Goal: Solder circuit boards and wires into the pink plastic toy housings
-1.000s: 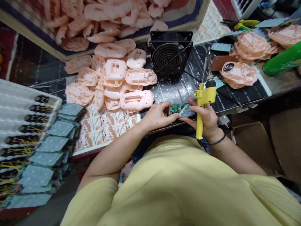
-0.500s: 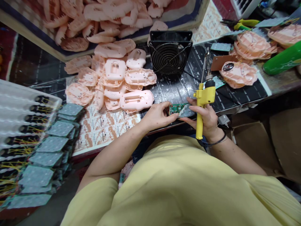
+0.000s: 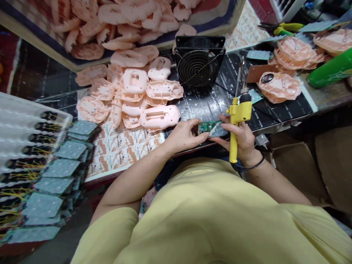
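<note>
My left hand [image 3: 186,135] pinches the left end of a small green circuit board [image 3: 205,127] between thumb and fingers, just above the bench's front edge. A grey, cloudy flap [image 3: 219,129] covers the board's right part, and the fingers of my right hand [image 3: 244,140] touch it. That same hand has a yellow soldering gun [image 3: 234,141] held upright in its grip, the metal tip pointing away from me toward the back of the bench. Whether the flap is fixed to the board I cannot tell.
Pink plastic shells [image 3: 135,81] are piled left of a black fan [image 3: 198,62]. Behind them stands a large bin [image 3: 217,22] of more shells. Grey-green boards [image 3: 56,183] lie stacked by a white tray [image 3: 30,110] on the left. At right are more shells [image 3: 280,86] and a green bottle [image 3: 331,69].
</note>
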Demonstrator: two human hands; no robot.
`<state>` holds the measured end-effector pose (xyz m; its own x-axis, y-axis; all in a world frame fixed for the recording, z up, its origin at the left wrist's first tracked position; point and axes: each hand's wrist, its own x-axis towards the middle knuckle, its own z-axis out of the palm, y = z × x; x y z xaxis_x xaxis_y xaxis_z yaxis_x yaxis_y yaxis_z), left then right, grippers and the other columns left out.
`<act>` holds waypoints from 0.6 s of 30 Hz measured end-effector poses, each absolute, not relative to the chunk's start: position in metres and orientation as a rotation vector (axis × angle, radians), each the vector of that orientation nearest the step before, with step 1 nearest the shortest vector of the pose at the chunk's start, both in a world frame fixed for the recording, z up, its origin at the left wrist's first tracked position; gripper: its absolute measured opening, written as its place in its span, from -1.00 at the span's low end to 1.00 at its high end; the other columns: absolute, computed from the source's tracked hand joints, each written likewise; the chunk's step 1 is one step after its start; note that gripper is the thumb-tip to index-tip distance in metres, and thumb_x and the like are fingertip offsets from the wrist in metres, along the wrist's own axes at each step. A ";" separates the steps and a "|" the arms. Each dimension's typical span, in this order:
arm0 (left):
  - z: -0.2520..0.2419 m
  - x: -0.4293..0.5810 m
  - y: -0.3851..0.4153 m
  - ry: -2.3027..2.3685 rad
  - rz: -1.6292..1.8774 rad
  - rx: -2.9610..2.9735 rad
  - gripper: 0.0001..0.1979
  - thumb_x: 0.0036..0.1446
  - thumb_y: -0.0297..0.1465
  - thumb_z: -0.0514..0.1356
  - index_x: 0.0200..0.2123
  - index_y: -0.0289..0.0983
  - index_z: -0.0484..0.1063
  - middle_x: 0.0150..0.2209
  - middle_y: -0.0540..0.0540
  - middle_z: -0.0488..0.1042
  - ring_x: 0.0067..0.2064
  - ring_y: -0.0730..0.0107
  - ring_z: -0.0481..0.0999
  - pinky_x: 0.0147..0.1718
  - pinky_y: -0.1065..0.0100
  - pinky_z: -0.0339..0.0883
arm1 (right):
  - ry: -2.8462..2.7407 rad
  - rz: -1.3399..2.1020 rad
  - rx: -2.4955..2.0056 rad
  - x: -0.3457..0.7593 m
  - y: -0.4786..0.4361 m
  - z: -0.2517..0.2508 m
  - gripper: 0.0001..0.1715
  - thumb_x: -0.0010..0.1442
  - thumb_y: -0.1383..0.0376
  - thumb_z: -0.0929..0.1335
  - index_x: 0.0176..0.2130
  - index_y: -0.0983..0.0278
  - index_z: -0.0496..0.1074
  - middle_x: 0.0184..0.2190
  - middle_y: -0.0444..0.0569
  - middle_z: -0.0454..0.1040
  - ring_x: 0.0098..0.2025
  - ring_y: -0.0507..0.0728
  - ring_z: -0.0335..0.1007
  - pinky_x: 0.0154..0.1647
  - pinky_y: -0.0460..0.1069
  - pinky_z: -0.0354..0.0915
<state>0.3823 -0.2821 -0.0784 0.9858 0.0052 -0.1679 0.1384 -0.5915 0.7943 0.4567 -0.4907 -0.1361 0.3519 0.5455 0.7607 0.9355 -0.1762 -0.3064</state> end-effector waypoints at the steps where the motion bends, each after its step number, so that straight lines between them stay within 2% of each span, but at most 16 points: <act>1: -0.078 0.382 -0.282 0.100 -0.182 2.201 -0.70 0.04 -0.14 0.22 -0.44 -0.27 0.31 -0.56 0.08 0.28 -0.50 0.52 0.22 -0.48 0.43 0.04 | -1.299 -0.641 -1.851 0.457 -0.491 -0.136 -0.21 0.08 0.23 0.56 0.19 0.14 0.23 0.09 0.15 0.51 0.15 0.32 0.47 0.09 0.25 0.50; 18: -0.080 0.382 -0.282 0.077 -0.180 2.198 -0.68 0.04 -0.11 0.18 -0.42 -0.28 0.32 -0.54 0.06 0.30 -0.49 0.50 0.23 -0.47 0.43 0.06 | -1.305 -0.624 -1.834 0.457 -0.492 -0.137 -0.18 0.06 0.23 0.56 0.21 0.17 0.24 0.11 0.17 0.49 0.18 0.33 0.44 0.12 0.25 0.48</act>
